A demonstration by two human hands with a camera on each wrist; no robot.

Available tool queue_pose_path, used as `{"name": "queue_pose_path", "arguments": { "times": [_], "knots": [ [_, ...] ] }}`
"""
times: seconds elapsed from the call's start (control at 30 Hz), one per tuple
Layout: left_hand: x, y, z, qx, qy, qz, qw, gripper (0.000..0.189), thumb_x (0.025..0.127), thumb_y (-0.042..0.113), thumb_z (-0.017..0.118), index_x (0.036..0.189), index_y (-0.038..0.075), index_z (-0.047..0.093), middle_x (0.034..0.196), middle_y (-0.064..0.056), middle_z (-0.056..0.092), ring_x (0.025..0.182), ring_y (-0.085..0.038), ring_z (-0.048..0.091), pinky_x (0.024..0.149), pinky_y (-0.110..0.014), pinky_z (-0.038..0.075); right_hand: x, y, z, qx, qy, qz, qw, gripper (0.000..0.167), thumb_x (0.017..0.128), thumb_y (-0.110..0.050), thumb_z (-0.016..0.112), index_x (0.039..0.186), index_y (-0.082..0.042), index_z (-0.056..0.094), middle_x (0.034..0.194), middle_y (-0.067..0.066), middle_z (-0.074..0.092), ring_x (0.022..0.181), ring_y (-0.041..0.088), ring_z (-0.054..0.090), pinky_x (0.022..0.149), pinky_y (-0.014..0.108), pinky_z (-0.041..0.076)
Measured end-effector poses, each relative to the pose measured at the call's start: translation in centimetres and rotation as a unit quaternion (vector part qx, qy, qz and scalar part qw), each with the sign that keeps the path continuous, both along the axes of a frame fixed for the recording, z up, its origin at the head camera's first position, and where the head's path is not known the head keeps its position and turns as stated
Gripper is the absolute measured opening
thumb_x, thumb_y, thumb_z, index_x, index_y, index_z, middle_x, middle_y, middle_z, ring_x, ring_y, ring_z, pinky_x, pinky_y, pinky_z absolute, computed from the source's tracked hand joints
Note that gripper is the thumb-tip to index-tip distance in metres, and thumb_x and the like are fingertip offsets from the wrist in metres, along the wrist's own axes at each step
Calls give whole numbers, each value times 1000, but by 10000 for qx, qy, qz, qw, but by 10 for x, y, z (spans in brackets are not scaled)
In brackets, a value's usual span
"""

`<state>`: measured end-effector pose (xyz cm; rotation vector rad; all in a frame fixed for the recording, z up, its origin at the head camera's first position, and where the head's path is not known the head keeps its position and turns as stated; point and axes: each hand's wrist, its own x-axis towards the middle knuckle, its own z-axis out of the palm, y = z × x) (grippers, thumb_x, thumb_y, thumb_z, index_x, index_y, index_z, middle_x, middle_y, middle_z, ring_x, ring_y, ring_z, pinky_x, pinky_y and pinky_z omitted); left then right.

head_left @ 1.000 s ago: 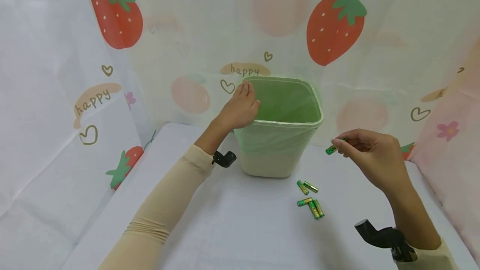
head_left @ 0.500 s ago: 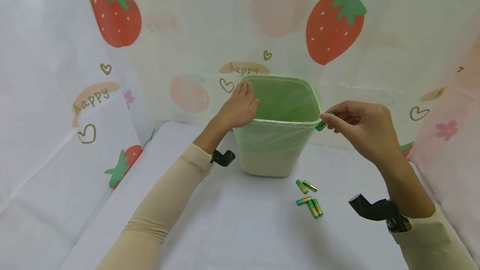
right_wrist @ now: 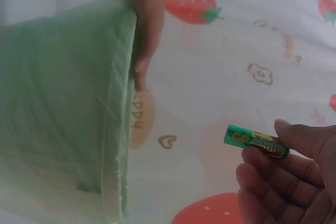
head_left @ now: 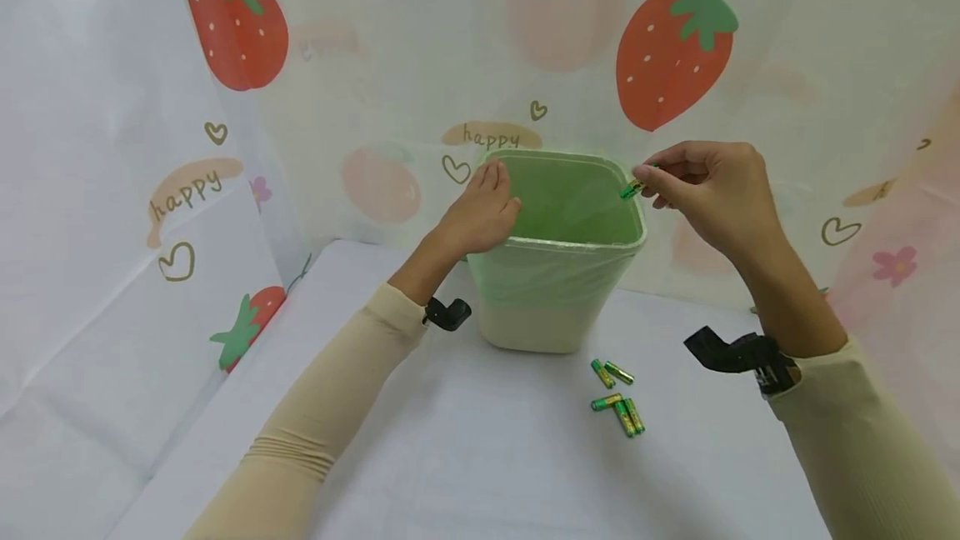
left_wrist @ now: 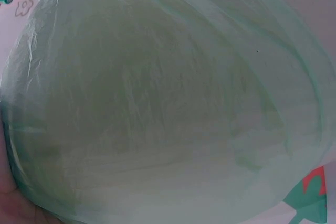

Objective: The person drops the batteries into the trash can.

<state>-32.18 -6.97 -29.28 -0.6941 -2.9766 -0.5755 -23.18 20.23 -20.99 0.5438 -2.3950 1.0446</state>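
Observation:
A pale green trash bin (head_left: pixel 531 323) with a clear green liner stands upright, its mouth tilted toward the head view. My left hand (head_left: pixel 480 211) holds it at the left rim, fingers over the edge; in the left wrist view the liner-covered wall fills most of the picture. My right hand (head_left: pixel 712 190) pinches a green and gold battery (right_wrist: pixel 254 141) between thumb and fingers. In the head view this battery overlaps the bin's right rim from above. Several more green batteries (head_left: pixel 618 398) lie on the white table in front of the bin.
The table (head_left: pixel 465 448) has a white cover. Behind it hangs a curtain (head_left: pixel 397 40) printed with strawberries and hearts, close to the bin's back. Side cloths stand at left and right.
My right hand has risen and moved left with the battery, from beside the bin to its right rim. The left hand stays on the rim, and the loose batteries lie where they were.

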Motion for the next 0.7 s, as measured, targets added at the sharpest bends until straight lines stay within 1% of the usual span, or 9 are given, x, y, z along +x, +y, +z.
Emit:
{"name": "queue_pose_path", "arguments": {
  "times": [0.1, 0.27, 0.4, 0.5, 0.7],
  "knots": [
    [0, 0, 0, 14, -37, 19, 10000, 66, 112, 34, 19, 159, -6, -5, 168, -21, -12, 155, -32, -13, 126, -37, -2, -10, -4, 1, -68, -94, 113, 9999, 23, 93, -24, 77, 101, -3, 79, 81, 4, 76, 65, 8, 69, 64, 15, 54],
    [-1, 0, 1, 13, -84, 31, 10000, 66, 112, 32, 20, 158, -6, -5, 167, -20, -13, 155, -31, -14, 125, -36, -3, -27, -12, -1, -40, -323, 246, 9992, 24, 93, -23, 77, 100, 0, 79, 82, 12, 76, 63, 9, 69, 62, 17, 55],
    [-1, 0, 1, 39, -60, 30, 10000, 65, 112, 32, 20, 158, -6, -5, 167, -20, -13, 155, -31, -13, 125, -36, -3, -40, -19, -5, 145, -448, 188, 9987, 24, 93, -24, 77, 99, 0, 78, 83, 15, 75, 61, 8, 67, 62, 19, 55],
    [-1, 0, 0, 74, -67, 23, 9999, 65, 112, 32, 20, 158, -6, -6, 167, -20, -13, 155, -31, -13, 125, -36, -3, -50, -23, -9, 260, -550, 147, 9980, 23, 93, -23, 76, 99, 0, 78, 84, 16, 76, 61, 9, 68, 61, 20, 55],
    [-2, 0, 0, 21, -11, -3, 10000, 64, 112, 30, 21, 158, -7, -5, 167, -22, -11, 155, -32, -12, 125, -36, -2, -69, -30, -21, 422, -869, 85, 9953, 21, 94, -21, 75, 100, -1, 78, 86, 16, 76, 64, 18, 70, 60, 21, 53]
  ]
}}
